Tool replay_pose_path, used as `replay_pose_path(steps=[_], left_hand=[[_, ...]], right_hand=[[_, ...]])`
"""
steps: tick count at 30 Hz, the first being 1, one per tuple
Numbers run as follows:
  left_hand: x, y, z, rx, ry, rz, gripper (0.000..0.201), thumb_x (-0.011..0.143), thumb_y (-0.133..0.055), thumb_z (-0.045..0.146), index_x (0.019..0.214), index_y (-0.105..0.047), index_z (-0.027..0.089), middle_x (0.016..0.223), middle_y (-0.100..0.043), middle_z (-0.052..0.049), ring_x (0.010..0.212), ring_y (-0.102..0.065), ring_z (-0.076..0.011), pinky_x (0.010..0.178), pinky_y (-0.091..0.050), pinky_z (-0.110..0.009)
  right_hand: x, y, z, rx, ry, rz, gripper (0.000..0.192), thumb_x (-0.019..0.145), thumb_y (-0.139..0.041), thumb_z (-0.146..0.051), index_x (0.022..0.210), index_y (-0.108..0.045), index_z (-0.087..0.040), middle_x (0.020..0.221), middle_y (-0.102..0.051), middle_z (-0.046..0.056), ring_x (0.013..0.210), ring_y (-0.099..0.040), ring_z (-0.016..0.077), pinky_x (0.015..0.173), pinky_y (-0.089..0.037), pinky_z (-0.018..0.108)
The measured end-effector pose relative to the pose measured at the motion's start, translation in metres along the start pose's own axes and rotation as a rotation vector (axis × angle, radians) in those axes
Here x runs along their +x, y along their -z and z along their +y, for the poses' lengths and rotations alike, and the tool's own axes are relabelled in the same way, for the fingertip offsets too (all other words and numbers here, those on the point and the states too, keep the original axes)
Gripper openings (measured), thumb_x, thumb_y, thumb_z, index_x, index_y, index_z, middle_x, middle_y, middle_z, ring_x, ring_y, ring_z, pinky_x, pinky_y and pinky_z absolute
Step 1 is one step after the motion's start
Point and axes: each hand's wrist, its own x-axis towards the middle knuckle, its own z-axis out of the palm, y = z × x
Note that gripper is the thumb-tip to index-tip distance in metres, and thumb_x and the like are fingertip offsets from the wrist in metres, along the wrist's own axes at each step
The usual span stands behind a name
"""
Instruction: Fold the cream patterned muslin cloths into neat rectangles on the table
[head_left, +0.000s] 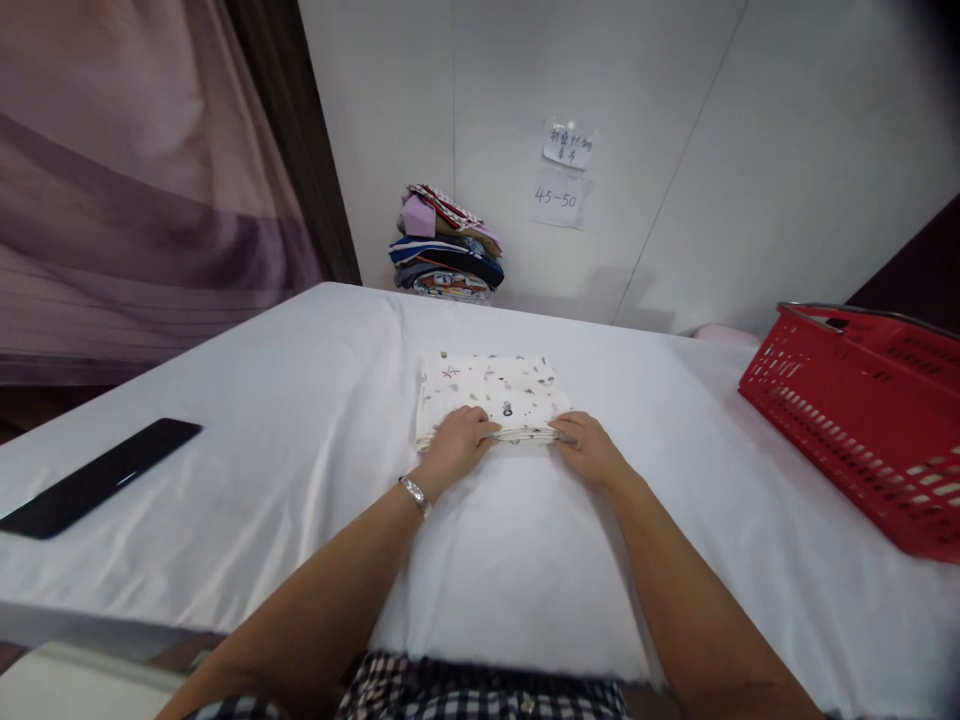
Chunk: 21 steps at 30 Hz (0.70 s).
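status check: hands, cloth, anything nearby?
Left hand and right hand both grip the near edge of the folded cloth. Cloth flat on the table. Basket right, black slab left, both apart.

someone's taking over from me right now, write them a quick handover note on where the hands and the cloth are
Left hand: resting on the near edge of the folded cloth, fingers curled over it.
Right hand: at the same near edge, fingertips touching the cloth's right corner.
Cloth: white with small prints, lying flat as a neat rectangle in the middle of the table.
Around it: red basket at the right, a pile of folded clothes at the far edge by the wall, a black flat thing at the left.
Done: the cloth looks folded.
Left: it is still on the table, not on the pile or in the basket.
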Motion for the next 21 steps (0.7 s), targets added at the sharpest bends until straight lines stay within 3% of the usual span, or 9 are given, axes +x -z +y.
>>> replay_pose_path(steps=[3, 7, 10, 14, 21], left_hand=[[-0.001, -0.002, -0.001, 0.014, -0.019, -0.003, 0.017, 0.084, -0.055, 0.024, 0.098, -0.065, 0.023, 0.089, -0.058, -0.004, 0.085, -0.049, -0.0191, 0.075, -0.04, -0.034], [-0.001, -0.005, -0.003, 0.05, -0.02, -0.014, 0.027, 0.08, -0.06, 0.022, 0.107, -0.061, 0.023, 0.094, -0.057, -0.005, 0.09, -0.049, -0.0207, 0.079, -0.04, -0.036], [0.0, -0.005, -0.002, 0.079, -0.022, -0.02, 0.028, 0.079, -0.059, 0.018, 0.106, -0.06, 0.022, 0.094, -0.057, -0.005, 0.089, -0.049, -0.0211, 0.08, -0.041, -0.037], [0.0, -0.004, 0.0, 0.087, -0.021, -0.015, 0.025, 0.08, -0.057, 0.016, 0.104, -0.06, 0.022, 0.094, -0.057, -0.005, 0.088, -0.049, -0.0207, 0.078, -0.041, -0.036], [0.001, -0.003, 0.0, 0.086, -0.017, -0.016, 0.024, 0.08, -0.056, 0.015, 0.102, -0.062, 0.022, 0.093, -0.057, -0.005, 0.087, -0.049, -0.0203, 0.078, -0.041, -0.035]], right_hand=[[-0.002, -0.003, 0.002, 0.164, -0.113, 0.015, 0.031, 0.075, -0.054, -0.02, 0.103, -0.067, -0.024, 0.112, -0.06, 0.007, 0.103, -0.053, 0.0216, 0.084, -0.046, 0.037], [-0.002, -0.006, 0.006, 0.365, -0.344, 0.222, 0.027, 0.08, -0.052, -0.034, 0.099, -0.067, -0.021, 0.116, -0.057, 0.007, 0.106, -0.053, 0.0204, 0.084, -0.045, 0.033], [0.001, -0.003, 0.007, 0.463, -0.533, 0.32, 0.035, 0.08, -0.049, -0.043, 0.098, -0.066, -0.019, 0.102, -0.063, 0.007, 0.089, -0.057, 0.0188, 0.071, -0.046, 0.029], [0.003, 0.004, 0.006, 0.516, -0.749, 0.276, 0.041, 0.079, -0.046, -0.054, 0.079, -0.064, -0.017, 0.066, -0.06, 0.001, 0.057, -0.052, 0.0137, 0.053, -0.039, 0.026], [0.001, 0.009, 0.007, 0.353, -0.772, 0.167, 0.048, 0.075, -0.045, -0.062, 0.057, -0.052, -0.019, 0.049, -0.049, -0.003, 0.049, -0.044, 0.0116, 0.05, -0.033, 0.024]])
